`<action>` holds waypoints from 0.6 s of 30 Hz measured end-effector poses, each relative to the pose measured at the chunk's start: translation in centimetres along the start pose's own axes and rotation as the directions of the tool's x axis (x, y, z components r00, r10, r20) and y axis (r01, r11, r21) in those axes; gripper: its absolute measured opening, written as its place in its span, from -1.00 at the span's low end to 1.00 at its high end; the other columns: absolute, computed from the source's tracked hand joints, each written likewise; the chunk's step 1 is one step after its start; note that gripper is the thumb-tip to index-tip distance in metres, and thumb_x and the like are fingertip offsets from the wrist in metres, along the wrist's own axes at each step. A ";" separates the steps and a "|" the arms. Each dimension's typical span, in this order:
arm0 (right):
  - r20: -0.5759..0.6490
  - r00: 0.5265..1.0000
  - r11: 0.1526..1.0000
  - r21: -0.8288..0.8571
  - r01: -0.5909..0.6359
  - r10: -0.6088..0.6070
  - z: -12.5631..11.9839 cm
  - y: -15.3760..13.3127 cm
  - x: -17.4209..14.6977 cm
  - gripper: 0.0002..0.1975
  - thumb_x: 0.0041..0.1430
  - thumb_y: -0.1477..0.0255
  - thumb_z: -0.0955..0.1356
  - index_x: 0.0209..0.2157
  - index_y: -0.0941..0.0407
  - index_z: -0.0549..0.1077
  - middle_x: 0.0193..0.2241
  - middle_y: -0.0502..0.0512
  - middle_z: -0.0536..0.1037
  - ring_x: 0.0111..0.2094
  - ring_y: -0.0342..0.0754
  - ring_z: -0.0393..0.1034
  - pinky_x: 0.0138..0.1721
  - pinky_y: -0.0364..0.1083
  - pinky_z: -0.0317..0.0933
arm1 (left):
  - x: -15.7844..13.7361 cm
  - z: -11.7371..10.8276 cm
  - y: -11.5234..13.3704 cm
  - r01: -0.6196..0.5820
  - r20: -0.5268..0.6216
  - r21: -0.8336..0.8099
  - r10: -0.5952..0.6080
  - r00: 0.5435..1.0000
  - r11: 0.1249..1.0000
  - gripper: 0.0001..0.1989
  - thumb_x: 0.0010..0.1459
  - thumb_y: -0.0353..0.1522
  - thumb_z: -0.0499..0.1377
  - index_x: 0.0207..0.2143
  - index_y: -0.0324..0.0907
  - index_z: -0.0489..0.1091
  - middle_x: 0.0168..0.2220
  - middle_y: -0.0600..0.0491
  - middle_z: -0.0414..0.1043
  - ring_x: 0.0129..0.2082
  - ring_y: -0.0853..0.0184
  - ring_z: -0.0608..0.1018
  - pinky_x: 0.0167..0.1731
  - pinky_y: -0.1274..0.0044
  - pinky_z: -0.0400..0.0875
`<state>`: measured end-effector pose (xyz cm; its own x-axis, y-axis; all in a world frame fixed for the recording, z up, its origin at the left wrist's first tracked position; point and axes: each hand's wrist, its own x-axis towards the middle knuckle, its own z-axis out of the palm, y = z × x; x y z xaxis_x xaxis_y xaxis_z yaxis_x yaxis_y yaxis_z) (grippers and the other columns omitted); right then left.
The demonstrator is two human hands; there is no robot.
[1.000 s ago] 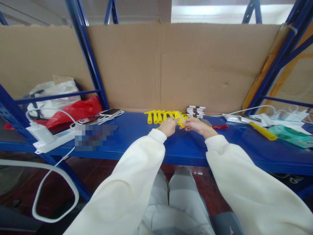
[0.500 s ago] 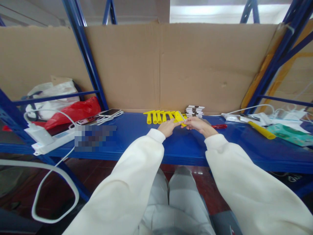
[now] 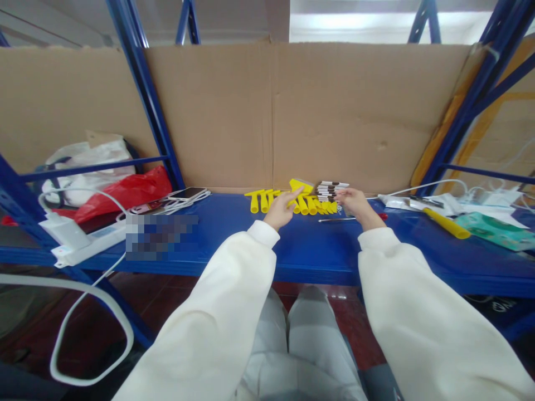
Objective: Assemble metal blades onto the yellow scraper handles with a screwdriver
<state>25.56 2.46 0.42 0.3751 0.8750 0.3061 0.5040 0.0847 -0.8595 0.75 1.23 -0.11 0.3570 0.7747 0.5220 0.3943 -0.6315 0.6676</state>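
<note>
My left hand is closed on a yellow T-shaped scraper, its wide head tilted up above a row of similar pieces. The row of yellow scrapers lies on the blue shelf, partly hidden behind that hand. Small yellow pieces lie at the row's right end. At the right side of a stack of white packets with dark bands, my right hand has its fingertips drawn together. What they pinch is too small to make out. A thin metal shaft lies just below, pointing left.
A cardboard wall closes the back. To the left are a white power strip, a phone, cables and a red bag. On the right lie a yellow tube and a green packet. Blue posts flank the shelf.
My hands have moved apart. The left has shifted slightly left and up with the scraper; the right has let go of it and moved right to the packet stack, uncovering the metal shaft.
</note>
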 end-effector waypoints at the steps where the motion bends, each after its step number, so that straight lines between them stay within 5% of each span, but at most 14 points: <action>1: -0.058 0.998 0.995 -0.099 0.013 -0.019 -0.5 0.5 0.5 -0.80 0.13 0.52 0.36 -0.22 0.19 0.59 -0.21 0.24 0.67 -0.20 0.03 0.54 -0.11 -0.02 0.39 | 0.1 -0.1 0.1 0.048 -0.031 -0.213 -0.056 0.998 0.976 -0.31 0.23 -0.55 0.13 0.39 0.00 0.24 0.11 -0.10 0.51 -0.15 0.30 0.60 -0.12 0.45 0.53; 4: -0.100 0.995 0.896 -0.441 -0.058 0.015 -1.4 1.9 1.2 -0.80 0.08 0.50 0.37 -0.28 0.15 0.64 -0.20 0.28 0.67 -0.06 0.20 0.52 0.04 0.18 0.32 | 0.1 -0.4 0.8 0.176 0.011 -0.676 -0.229 0.973 0.715 -0.24 0.24 -0.51 0.16 0.44 0.07 0.11 0.04 -0.07 0.55 -0.41 0.45 0.52 -0.48 0.63 0.44; 7: -0.043 0.995 0.766 -0.636 -0.097 0.090 -1.3 2.5 1.3 -0.78 0.08 0.50 0.36 -0.29 0.12 0.67 -0.14 0.33 0.66 0.04 0.30 0.47 0.12 0.33 0.20 | -0.1 -0.5 1.3 0.306 0.134 -0.797 -0.341 0.930 0.521 -0.22 0.27 -0.55 0.13 0.45 0.11 0.05 -0.01 -0.06 0.56 -0.48 0.51 0.47 -0.61 0.72 0.29; 12: 0.008 0.996 0.668 -0.742 -0.052 0.086 -0.4 2.7 1.4 -0.72 0.15 0.47 0.33 -0.20 0.07 0.68 -0.03 0.34 0.61 0.14 0.29 0.37 0.14 0.31 0.16 | -0.4 0.2 1.3 0.499 0.348 -0.752 -0.384 0.855 0.430 -0.15 0.25 -0.59 0.14 0.48 0.09 -0.04 0.01 -0.12 0.56 -0.51 0.50 0.48 -0.62 0.69 0.30; 18: 0.068 0.997 0.605 -0.796 0.029 0.042 -0.2 3.3 2.0 -0.65 0.17 0.51 0.32 -0.11 -0.01 0.67 0.05 0.29 0.57 0.20 0.30 0.27 0.14 0.35 0.13 | -0.3 0.5 1.0 0.553 0.404 -0.733 -0.399 0.823 0.396 -0.08 0.18 -0.62 0.16 0.49 0.03 -0.08 0.01 -0.15 0.58 -0.53 0.47 0.51 -0.63 0.67 0.32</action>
<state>28.14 4.44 -1.70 0.3423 0.9079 0.2418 0.9348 -0.3032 -0.1852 1.50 0.38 0.15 0.4789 0.8763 -0.0515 -0.2673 0.2015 0.9423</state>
